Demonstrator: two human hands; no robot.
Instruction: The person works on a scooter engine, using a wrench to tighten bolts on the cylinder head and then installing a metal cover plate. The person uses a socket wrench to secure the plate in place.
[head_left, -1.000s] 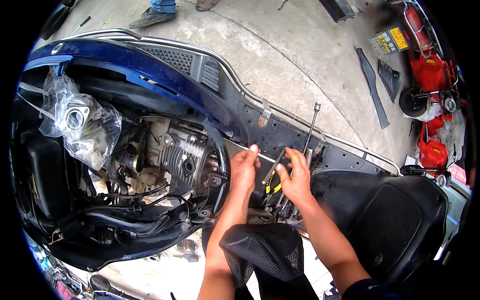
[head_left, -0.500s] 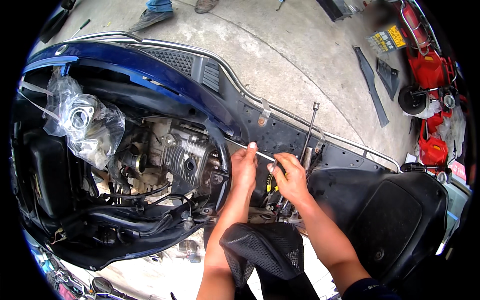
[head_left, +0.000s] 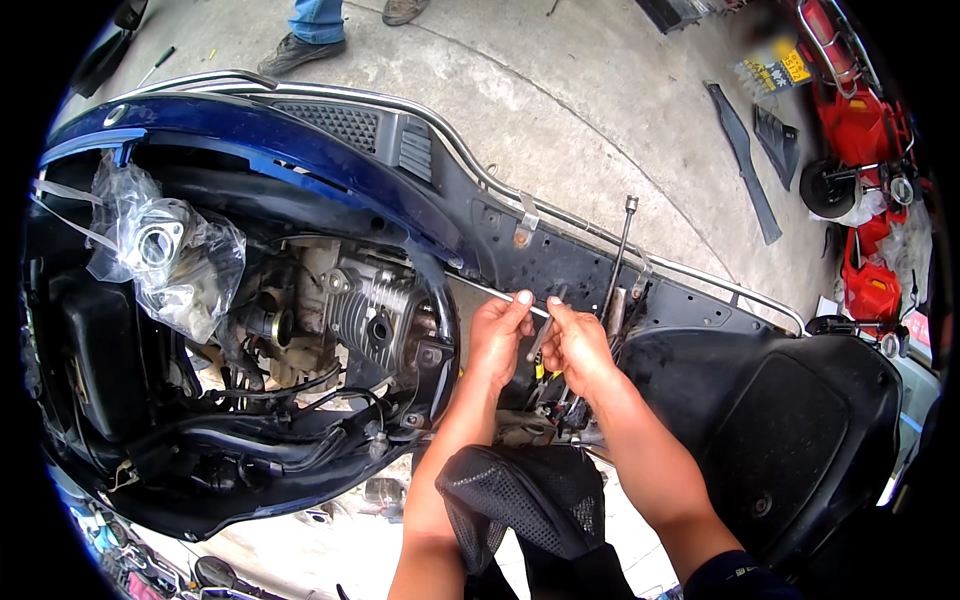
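Observation:
My left hand (head_left: 498,335) pinches the near end of a thin silver rod (head_left: 480,290) that runs up and left along the scooter's black frame (head_left: 560,255). Close beside it, my right hand (head_left: 578,348) grips a small dark slender tool (head_left: 540,338), its tip pointing down between the two hands. Both hands hover over the open gap between the exposed finned engine cylinder (head_left: 368,315) and the black seat (head_left: 800,430). A bit of yellow shows just below the hands.
A long socket bar (head_left: 620,250) stands upright in the frame just right of my hands. A plastic-wrapped part (head_left: 165,255) sits left, under the blue body panel (head_left: 250,140). Black mesh fabric (head_left: 520,500) lies between my forearms. Another person's shoes (head_left: 300,50) stand at the top; red machines (head_left: 860,130) at right.
My right hand has shifted slightly left and up, closer to my left hand. The left hand has stayed on the rod.

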